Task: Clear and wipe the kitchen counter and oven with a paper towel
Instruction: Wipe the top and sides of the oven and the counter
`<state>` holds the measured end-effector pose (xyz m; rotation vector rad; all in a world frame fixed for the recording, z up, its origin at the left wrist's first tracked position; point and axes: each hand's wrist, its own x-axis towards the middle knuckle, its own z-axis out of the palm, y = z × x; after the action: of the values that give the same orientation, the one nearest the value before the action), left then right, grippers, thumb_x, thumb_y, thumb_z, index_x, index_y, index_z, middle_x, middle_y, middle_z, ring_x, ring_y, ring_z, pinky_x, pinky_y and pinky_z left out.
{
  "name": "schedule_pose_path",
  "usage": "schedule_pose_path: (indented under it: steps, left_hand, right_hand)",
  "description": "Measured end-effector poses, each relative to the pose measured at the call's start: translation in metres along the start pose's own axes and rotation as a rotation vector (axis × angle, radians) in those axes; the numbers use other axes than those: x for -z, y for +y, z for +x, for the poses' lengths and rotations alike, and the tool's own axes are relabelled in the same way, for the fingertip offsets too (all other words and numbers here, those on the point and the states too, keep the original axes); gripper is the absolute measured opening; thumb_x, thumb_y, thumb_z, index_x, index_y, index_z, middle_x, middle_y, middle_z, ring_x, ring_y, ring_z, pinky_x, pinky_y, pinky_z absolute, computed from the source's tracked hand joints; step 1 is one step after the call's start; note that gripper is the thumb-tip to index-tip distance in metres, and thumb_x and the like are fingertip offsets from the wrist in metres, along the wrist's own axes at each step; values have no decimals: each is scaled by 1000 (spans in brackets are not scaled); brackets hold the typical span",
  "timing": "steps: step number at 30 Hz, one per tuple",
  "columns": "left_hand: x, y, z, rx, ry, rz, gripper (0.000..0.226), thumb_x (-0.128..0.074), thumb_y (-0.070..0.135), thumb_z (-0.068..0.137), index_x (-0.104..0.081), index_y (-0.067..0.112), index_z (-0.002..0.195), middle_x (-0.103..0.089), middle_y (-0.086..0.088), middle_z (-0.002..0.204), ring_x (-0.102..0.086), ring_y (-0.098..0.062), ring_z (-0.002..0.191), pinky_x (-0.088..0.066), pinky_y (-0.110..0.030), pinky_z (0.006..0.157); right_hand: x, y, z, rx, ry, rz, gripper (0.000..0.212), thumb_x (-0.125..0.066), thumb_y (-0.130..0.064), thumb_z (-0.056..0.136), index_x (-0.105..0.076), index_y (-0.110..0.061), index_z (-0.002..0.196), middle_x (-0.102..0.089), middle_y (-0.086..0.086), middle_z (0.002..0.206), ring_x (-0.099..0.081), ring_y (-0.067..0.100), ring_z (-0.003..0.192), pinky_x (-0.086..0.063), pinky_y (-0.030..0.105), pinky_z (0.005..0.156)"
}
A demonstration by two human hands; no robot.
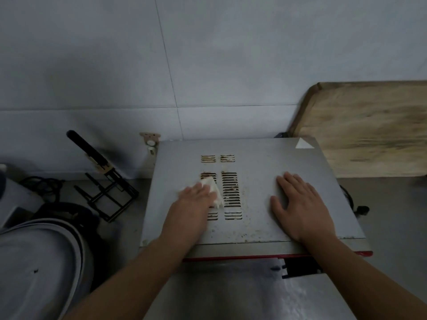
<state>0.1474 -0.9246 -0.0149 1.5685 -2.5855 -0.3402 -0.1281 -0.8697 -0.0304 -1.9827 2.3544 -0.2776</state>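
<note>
- Head view: left hand point(193, 199) presses a crumpled white paper towel point(213, 189) flat-fingered onto the vent slots, left of centre on the grey metal oven top point(256, 162).
- Right hand point(300, 204) rests open, palm down, toward the top's right edge.
- Worn wooden cutting board point(365, 128) leans against the wall behind the right rear corner.

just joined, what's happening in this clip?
A person is wiping the top of a countertop oven. The left hand presses a wadded paper towel over the vent slots, fingers flat. The right hand lies flat on the oven top, apparently steadying it. Brown specks are still visible near the front edge. A wooden cutting board leans against the wall behind.
</note>
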Motion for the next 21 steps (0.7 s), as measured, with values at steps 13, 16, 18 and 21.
schedule_pose_path:
  steps: [13, 16, 18, 21]
  left_hand:
    - [-12, -4, -79, -181, 160, 8, 46, -65, 3, 70, -74, 14, 114, -70, -7, 123, -63, -28, 119, -28, -32, 111]
    - [-10, 5, -43, -189, 11, -29, 55, -54, 5, 91, -50, 23, 143, -39, -3, 157, -26, -22, 149, -1, -28, 120]
    - [-9, 12, -8, -200, -34, -62, 56, -45, 10, 98, -37, 27, 151, -22, 0, 164, -8, -18, 153, 7, -25, 117]
    - [-6, 19, 41, -181, 14, -90, 52, -42, 6, 97, -49, 28, 144, -31, 1, 161, -19, -18, 150, -6, -31, 120]
  right_hand:
    - [2, -2, 0, -3, 9, -7, 70, -21, -64, 95, -26, -26, 154, -22, -5, 162, -12, 9, 149, -3, 28, 118]
    - [0, -3, 0, 2, 3, -14, 70, -21, -64, 95, -25, -26, 154, -21, -5, 162, -11, 9, 149, -3, 28, 118]
    - [0, -3, 0, -2, -5, -9, 70, -21, -64, 95, -25, -27, 155, -20, -6, 162, -11, 9, 149, -3, 28, 118]
    - [0, -3, 0, -12, -4, -3, 71, -21, -65, 94, -25, -28, 154, -21, -6, 162, -11, 9, 149, -3, 29, 118]
